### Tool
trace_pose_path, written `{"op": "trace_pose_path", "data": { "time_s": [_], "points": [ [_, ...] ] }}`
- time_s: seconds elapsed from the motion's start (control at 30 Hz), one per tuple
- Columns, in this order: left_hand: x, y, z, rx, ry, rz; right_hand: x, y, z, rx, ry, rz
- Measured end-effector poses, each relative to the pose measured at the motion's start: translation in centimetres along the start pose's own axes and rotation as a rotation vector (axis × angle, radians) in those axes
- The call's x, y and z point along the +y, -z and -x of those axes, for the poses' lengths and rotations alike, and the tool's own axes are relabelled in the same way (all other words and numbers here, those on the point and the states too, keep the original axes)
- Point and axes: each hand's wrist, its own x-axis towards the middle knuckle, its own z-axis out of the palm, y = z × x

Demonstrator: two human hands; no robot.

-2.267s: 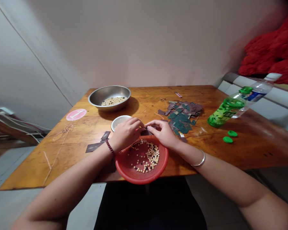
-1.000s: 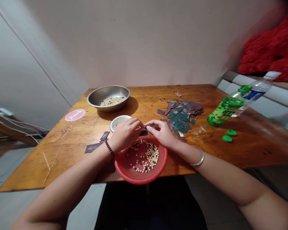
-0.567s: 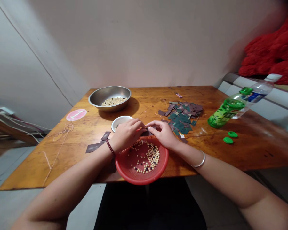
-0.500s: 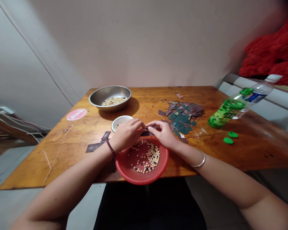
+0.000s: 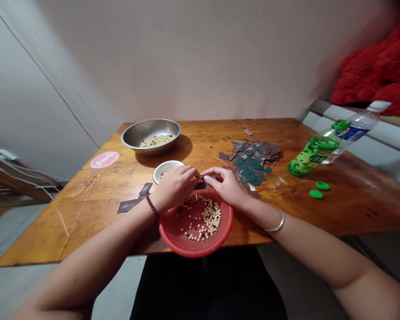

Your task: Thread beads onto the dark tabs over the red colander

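Note:
A red plastic basket (image 5: 186,244) with several pale and dark beads (image 5: 206,218) sits at the table's near edge. Above its far rim my left hand (image 5: 175,186) and my right hand (image 5: 225,184) meet, fingers pinched together on a small dark piece (image 5: 203,184) held between them. What exactly the fingertips do is hidden. My left wrist wears a dark red bead bracelet, my right wrist a silver bangle. A small white bowl (image 5: 165,168) stands just beyond my left hand.
A steel bowl (image 5: 136,133) with beads stands at the back left. A pile of green and brown cut pieces (image 5: 253,162) lies right of my hands. Two bottles (image 5: 315,153) and two green caps (image 5: 318,190) stand right. Thin cord (image 5: 83,186) and dark pieces (image 5: 133,200) lie left.
Both hands stay pinched together over the basket's far rim with only slight finger movement. The view shifts a little.

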Motion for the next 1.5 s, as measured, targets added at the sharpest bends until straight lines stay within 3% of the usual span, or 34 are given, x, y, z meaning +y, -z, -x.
{"op": "trace_pose_path", "data": {
  "time_s": [1.5],
  "points": [
    [0.06,0.38,0.05,0.048,-0.016,0.053,-0.17,-0.02,-0.07,-0.004,0.000,-0.045]
  ]
}}
